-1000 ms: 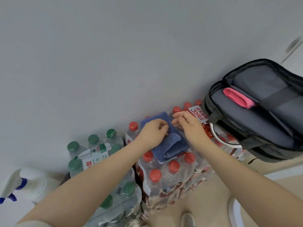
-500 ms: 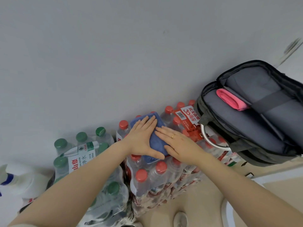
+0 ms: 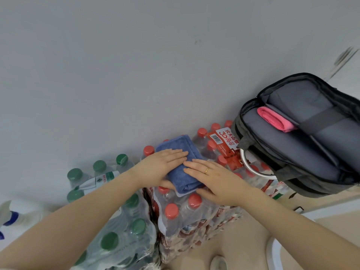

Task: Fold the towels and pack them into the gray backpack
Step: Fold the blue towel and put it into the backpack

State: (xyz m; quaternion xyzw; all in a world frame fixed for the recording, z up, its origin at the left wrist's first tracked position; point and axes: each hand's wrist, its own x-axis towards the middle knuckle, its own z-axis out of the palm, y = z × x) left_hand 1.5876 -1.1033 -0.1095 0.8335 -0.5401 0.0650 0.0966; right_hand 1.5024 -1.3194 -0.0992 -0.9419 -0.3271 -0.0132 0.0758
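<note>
Two flat, spread hands press the folded blue towel (image 3: pixel 182 162) onto the red-capped bottle pack (image 3: pixel 187 215): left hand (image 3: pixel 161 164) on its left half, right hand (image 3: pixel 211 178) on its near-right end. Its long axis runs near-to-far. Neither grip pinches it. The gray backpack (image 3: pixel 303 152) gapes to the right, nearer the right hand, a pink towel (image 3: pixel 274 119) already inside.

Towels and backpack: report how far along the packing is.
Done: a folded pink towel sits inside the open gray backpack. In hand: the left hand and right hand press flat on a folded blue towel atop the red-capped bottle pack. Left: move it into the backpack.
</note>
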